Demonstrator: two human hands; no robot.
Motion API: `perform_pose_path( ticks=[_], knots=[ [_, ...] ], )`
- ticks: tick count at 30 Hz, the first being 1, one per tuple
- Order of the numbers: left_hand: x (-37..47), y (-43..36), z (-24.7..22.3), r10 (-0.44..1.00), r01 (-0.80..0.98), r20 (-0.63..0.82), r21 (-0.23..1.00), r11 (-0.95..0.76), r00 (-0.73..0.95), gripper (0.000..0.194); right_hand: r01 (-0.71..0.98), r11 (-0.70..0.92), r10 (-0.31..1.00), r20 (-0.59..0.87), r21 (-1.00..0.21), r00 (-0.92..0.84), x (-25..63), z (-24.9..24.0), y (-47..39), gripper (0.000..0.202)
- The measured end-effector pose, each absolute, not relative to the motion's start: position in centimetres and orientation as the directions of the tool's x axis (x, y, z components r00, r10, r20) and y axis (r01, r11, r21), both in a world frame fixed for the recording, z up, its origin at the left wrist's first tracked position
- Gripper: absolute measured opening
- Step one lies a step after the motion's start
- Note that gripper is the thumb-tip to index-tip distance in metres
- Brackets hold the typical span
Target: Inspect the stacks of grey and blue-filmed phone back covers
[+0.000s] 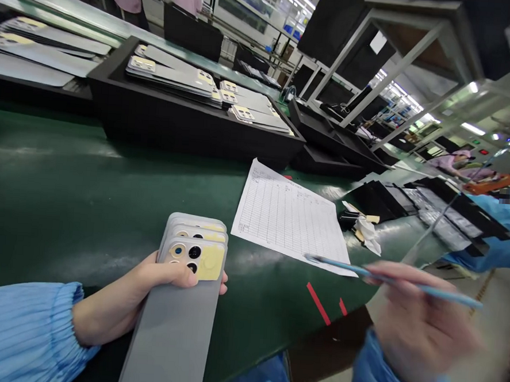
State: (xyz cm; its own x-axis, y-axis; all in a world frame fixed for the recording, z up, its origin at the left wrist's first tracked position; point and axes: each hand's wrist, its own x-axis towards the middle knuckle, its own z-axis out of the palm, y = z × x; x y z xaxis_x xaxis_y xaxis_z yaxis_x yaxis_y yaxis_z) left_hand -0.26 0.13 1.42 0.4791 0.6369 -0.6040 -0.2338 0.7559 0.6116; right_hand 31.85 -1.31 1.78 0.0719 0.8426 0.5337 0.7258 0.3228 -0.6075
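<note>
- We see a stack of smooth grey round-cornered panels (172,336), the top one bearing metal-rimmed camera openings (194,252) and a yellow film patch (211,262).
- Below spreads a glossy green tabletop (108,188); a thin white gridded sheet of paper (292,216) lies on its right part, with narrow red tape strips (318,304) by its near right edge.
- Along the tabletop's far edge stands a matte black tray (190,118) holding similar grey panels (176,74).
- Our left hand (163,283), in a gathered light-blue sleeve (26,327), holds the stack above the tabletop towards its near edge, thumb uppermost.
- Our right hand (423,328), blurred, is raised by the near right edge, a slim blue stick (436,292) pointing left over the paper; we cannot tell whether its tip touches.
- The left grip wraps the stack, thumb pressed beside the openings, fingertips showing at the opposite side; the right thumb and fingers pinch the stick.
</note>
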Motion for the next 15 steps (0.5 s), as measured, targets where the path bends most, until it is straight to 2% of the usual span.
perform_pose_path(
  ticks=[2, 5, 8, 12, 15],
  knots=[
    [-0.3, 0.2, 1.5, 0.633, -0.247, -0.598, 0.602, 0.760, 0.492, 0.037, 0.701, 0.361, 0.884, 0.465, -0.615, -0.047, 30.0, 0.6, 1.6, 0.013],
    [-0.3, 0.2, 1.5, 0.621, -0.249, -0.597, 0.588, 0.769, 0.508, 0.040, 0.651, 0.362, 0.927, 0.333, -0.667, -0.175, 28.6, -0.6, 4.6, 0.019],
    [-0.3, 0.2, 1.4, 0.619, -0.246, -0.609, 0.585, 0.773, 0.496, 0.040, 0.606, 0.338, 0.939, 0.302, -0.720, -0.165, 29.1, -0.4, 5.9, 0.025],
    [-0.2, 0.1, 1.5, 0.623, -0.258, -0.602, 0.583, 0.770, 0.498, 0.042, 0.557, 0.292, 0.955, 0.266, -0.778, -0.129, 29.9, 0.7, 7.1, 0.019],
    [-0.2, 0.2, 1.5, 0.625, -0.250, -0.589, 0.594, 0.765, 0.513, 0.038, 0.548, 0.266, 0.964, 0.205, -0.793, -0.172, 29.3, 0.8, 8.2, 0.019]
  ],
)
